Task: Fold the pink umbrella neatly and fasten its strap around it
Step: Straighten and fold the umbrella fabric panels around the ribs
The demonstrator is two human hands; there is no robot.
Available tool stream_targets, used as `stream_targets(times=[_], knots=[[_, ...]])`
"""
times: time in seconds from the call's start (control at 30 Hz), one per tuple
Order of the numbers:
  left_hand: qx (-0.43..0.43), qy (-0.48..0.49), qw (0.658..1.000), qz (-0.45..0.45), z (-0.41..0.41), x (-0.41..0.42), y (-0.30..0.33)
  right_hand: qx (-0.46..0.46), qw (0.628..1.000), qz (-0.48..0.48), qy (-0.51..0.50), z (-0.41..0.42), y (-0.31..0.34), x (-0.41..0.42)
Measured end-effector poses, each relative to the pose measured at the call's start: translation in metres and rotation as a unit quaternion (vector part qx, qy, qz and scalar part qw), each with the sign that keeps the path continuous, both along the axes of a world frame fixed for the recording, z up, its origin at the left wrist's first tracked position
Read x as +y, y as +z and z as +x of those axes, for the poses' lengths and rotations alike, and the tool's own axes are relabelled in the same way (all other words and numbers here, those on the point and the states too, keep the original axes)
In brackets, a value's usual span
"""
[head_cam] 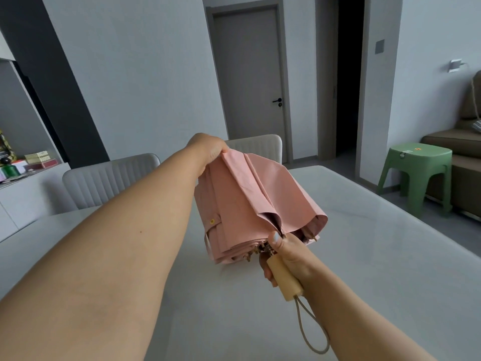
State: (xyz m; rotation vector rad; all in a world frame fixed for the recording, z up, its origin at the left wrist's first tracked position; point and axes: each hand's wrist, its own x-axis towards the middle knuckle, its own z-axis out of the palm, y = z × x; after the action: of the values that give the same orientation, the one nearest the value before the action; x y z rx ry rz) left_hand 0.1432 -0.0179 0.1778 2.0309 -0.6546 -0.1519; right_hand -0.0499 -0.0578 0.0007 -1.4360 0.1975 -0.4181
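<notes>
Head camera: one pink umbrella (250, 204), collapsed but loose, held above the white table (377, 256). My right hand (287, 256) grips its wooden handle (285, 278), cord loop (309, 332) dangling. My left hand (208, 149) pinches the canopy's far end. Its strap (214, 220), with one yellow snap, hangs unfastened. Two pale chairs (104, 178) stand behind the table; one green stool (419, 173) stands right.
</notes>
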Motion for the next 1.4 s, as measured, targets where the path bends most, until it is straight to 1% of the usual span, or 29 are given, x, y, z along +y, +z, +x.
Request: stream_targets(times=[0.07, 0.13, 0.23, 0.3, 0.4, 0.47, 0.53, 0.6, 0.7, 0.83, 0.9, 1.03, 1.13, 1.2, 1.27, 1.3, 1.33, 1.4], knots=[[-0.028, -0.001, 0.999, 0.027, 0.003, 0.002, 0.000, -0.008, 1.000, 0.019, 0.006, 0.001, -0.002, -0.001], [-0.077, 0.001, 0.995, 0.070, 0.003, 0.004, 0.000, -0.007, 0.999, 0.036, 0.008, 0.002, -0.003, -0.001], [-0.150, 0.015, 0.981, 0.119, 0.002, 0.007, -0.004, -0.001, 1.000, 0.027, 0.002, 0.002, -0.003, 0.002], [-0.179, 0.026, 0.977, 0.116, 0.002, 0.008, -0.008, 0.001, 1.000, 0.020, -0.008, 0.002, -0.003, 0.003], [-0.203, 0.051, 0.975, 0.074, 0.002, 0.010, -0.015, -0.001, 0.999, 0.025, -0.022, 0.002, -0.003, 0.003], [-0.224, 0.046, 0.972, 0.054, 0.002, 0.011, -0.020, 0.008, 0.999, 0.035, -0.033, 0.000, -0.002, 0.002], [-0.233, 0.031, 0.971, 0.053, 0.000, 0.010, -0.024, 0.033, 0.998, 0.040, -0.044, -0.001, 0.001, 0.004], [-0.217, 0.021, 0.975, 0.051, -0.002, 0.010, -0.028, 0.051, 0.996, 0.042, -0.054, -0.003, 0.005, 0.006], [-0.171, 0.007, 0.985, 0.026, -0.003, 0.012, -0.032, 0.052, 0.995, 0.038, -0.073, -0.003, 0.007, 0.008], [-0.068, 0.001, 0.996, -0.052, -0.003, 0.013, -0.036, 0.056, 0.995, 0.007, -0.079, -0.004, 0.010, 0.010], [-0.078, 0.003, 0.994, -0.070, -0.004, 0.013, -0.038, 0.057, 0.994, -0.007, -0.088, -0.005, 0.011, 0.009], [-0.120, 0.051, 0.988, -0.085, -0.005, 0.016, -0.049, 0.042, 0.994, -0.015, -0.103, -0.005, 0.012, 0.009], [-0.164, 0.102, 0.980, -0.046, -0.014, 0.018, -0.052, 0.051, 0.992, -0.027, -0.109, -0.004, 0.011, 0.010], [-0.164, 0.127, 0.978, -0.010, -0.030, 0.017, -0.050, 0.059, 0.991, -0.031, -0.116, -0.003, 0.011, 0.010], [-0.121, 0.101, 0.987, 0.031, -0.051, 0.014, -0.057, 0.060, 0.990, -0.039, -0.125, -0.003, 0.013, 0.010], [-0.084, 0.078, 0.992, 0.043, -0.060, 0.011, -0.065, 0.059, 0.989, -0.044, -0.126, -0.004, 0.014, 0.010], [-0.032, 0.057, 0.997, 0.041, -0.066, 0.009, -0.074, 0.056, 0.990, -0.045, -0.125, -0.004, 0.015, 0.010], [0.083, 0.028, 0.996, 0.004, -0.069, 0.007, -0.092, 0.052, 0.991, -0.037, -0.118, -0.006, 0.016, 0.011]])
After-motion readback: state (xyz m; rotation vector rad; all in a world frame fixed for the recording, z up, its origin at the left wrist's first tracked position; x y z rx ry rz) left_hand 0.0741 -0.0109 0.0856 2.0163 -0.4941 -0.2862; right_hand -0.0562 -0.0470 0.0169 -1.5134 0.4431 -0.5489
